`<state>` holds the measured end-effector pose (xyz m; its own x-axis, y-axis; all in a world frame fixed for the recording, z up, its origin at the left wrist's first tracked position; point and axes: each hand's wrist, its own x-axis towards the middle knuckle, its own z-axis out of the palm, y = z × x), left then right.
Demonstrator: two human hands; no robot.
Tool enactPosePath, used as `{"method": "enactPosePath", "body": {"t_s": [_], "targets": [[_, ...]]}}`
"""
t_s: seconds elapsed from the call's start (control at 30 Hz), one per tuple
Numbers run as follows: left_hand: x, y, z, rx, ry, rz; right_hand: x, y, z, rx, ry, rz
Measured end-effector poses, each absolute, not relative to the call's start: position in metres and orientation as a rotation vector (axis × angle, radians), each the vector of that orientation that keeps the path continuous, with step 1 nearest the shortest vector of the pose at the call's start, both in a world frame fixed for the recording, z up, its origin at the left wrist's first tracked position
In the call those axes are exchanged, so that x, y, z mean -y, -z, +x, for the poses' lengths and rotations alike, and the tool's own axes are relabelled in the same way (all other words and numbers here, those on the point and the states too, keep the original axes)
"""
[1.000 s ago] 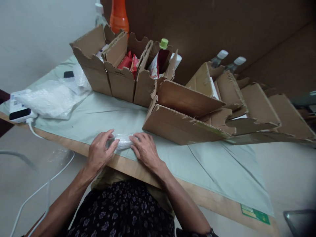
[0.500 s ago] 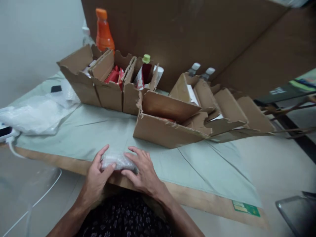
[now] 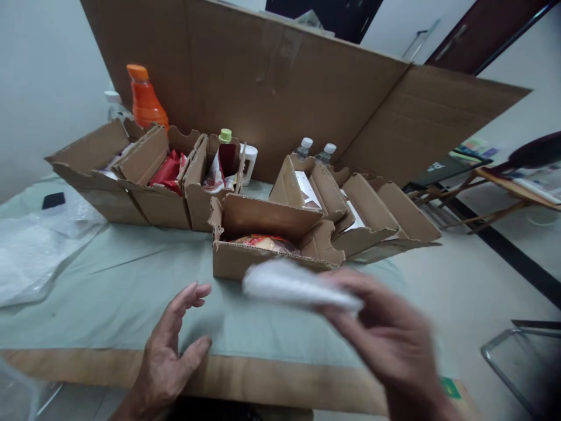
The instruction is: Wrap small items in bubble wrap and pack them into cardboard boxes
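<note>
One blurred white bundle (image 3: 294,285), before the nearest carton (image 3: 234,262): right hand (image 3: 388,336), grip on one end only, so tilting or slipping is possible. Left hand (image 3: 165,358), wide and empty, left of that carton.

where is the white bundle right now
In the head view, the white bundle is in the right hand, below and slightly right of the picture's centre, in front of the nearest cardboard box.

The head-worn camera looks forward and down over the table (image 3: 280,377) from close above.
</note>
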<state>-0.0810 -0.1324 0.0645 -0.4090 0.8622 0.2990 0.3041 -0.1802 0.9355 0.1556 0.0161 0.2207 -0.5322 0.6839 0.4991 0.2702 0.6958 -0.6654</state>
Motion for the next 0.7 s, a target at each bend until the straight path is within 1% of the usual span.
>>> {"method": "enactPosePath", "body": {"t_s": [0.07,0.17,0.33,0.5,0.6,0.7], "targets": [[0.121,-0.057,-0.083,-1.817,-1.532,1.507,-0.046,-0.246,0.162,2.114,-0.375,-0.775],[0.108,-0.045,-0.078,-1.971,-1.465,1.682,-0.086,-0.264,0.144,2.396,-0.082,-0.695],[0.102,-0.024,-0.074,-1.994,-1.346,1.86,-0.128,-0.25,0.079,2.99,0.265,-0.547],[0.1,-0.018,-0.076,-1.928,-1.265,1.904,-0.14,-0.234,0.026,3.368,0.271,-0.323],[0.098,-0.018,-0.075,-1.898,-1.26,1.911,-0.139,-0.223,0.005,3.478,0.226,-0.155],[0.097,-0.02,-0.075,-1.892,-1.271,1.904,-0.14,-0.21,-0.01,3.527,0.124,-0.141]]}}
